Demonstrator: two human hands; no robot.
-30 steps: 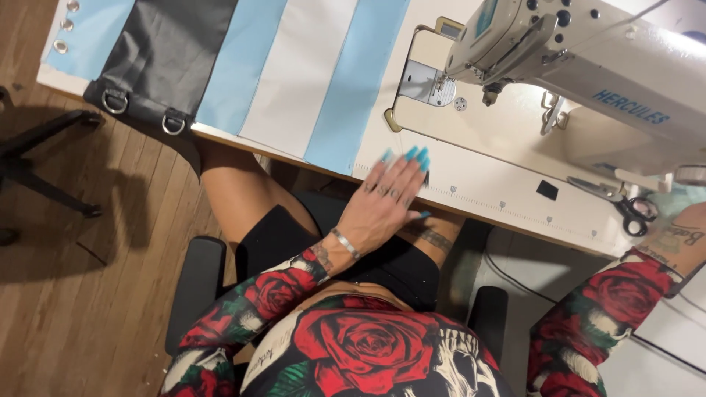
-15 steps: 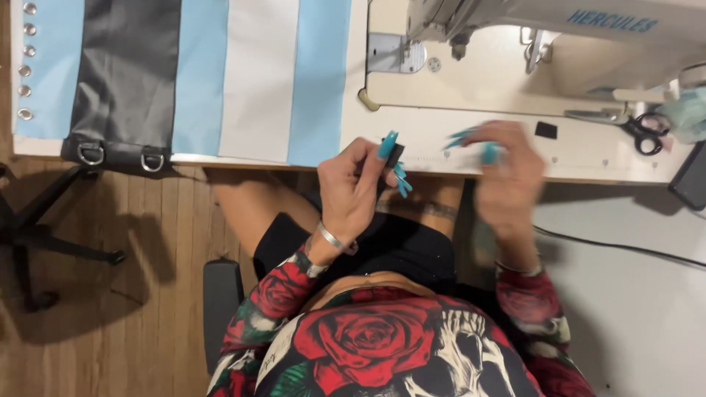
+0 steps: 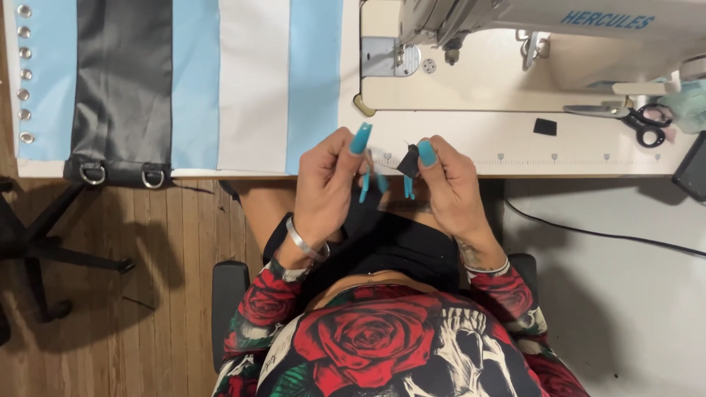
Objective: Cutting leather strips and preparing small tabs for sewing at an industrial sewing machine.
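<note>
Both hands raised just off the near edge of the desk (image 3: 515,151), held close together above the lap.

Right hand (image 3: 448,184): thumb and forefinger pressed together, pinching a small black patch (image 3: 408,163) of fabric at its right edge. The patch sticks out to the left of the fingertips, into the gap between the two hands. A fine thread end shows above it.

Left hand (image 3: 327,180): fingers curled in, forefinger up, thumb tucked inward. Its fingertips come near the patch from the left; I cannot tell whether they touch it or hold anything. Long turquoise nails on both hands, several pointing down between the palms.

Beyond the right hand, further onto the desk, sits a second small black square (image 3: 545,126). Further right of it, a pair of scissors (image 3: 625,116) with black handles lies flat, well apart from the hand. The sewing machine (image 3: 515,29) stands straight beyond both hands, its needle plate above the left hand.

To the left of the left hand, a striped cloth (image 3: 191,81) in light blue, black and white lies spread over the desk, with metal snaps along its far-left edge and two metal rings (image 3: 121,175) at the near edge of the black stripe. A metal bracelet (image 3: 305,241) sits on the left wrist.
</note>
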